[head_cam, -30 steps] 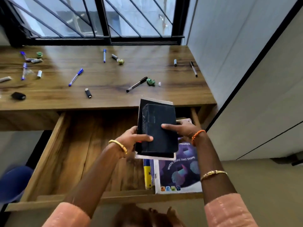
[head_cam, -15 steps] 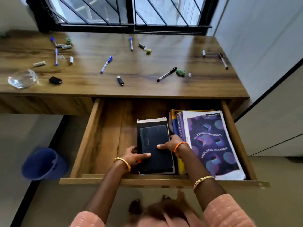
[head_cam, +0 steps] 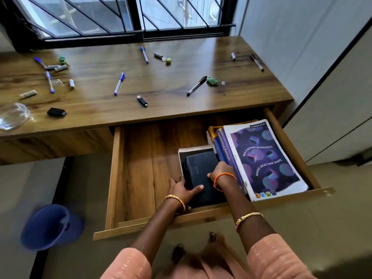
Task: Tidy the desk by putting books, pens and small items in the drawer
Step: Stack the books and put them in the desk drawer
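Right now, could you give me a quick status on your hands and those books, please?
Both hands, left and right, grip the dark book atop the spiral notepad in the drawer. Pens, such as the blue pen, on the desk.

A home study corner: a long wooden desk (head_cam: 161, 93) is built in under a barred window (head_cam: 128, 15) at twelve o'clock, with plain white cabinet panels (head_cam: 332, 93) at three o'clock. Pens (head_cam: 119, 83) and a USB stick (head_cam: 142, 101) lie scattered on it, school notebooks (head_cam: 263, 160) fill the open drawer (head_cam: 136, 174), and a blue bin (head_cam: 50, 226) stands at eight o'clock
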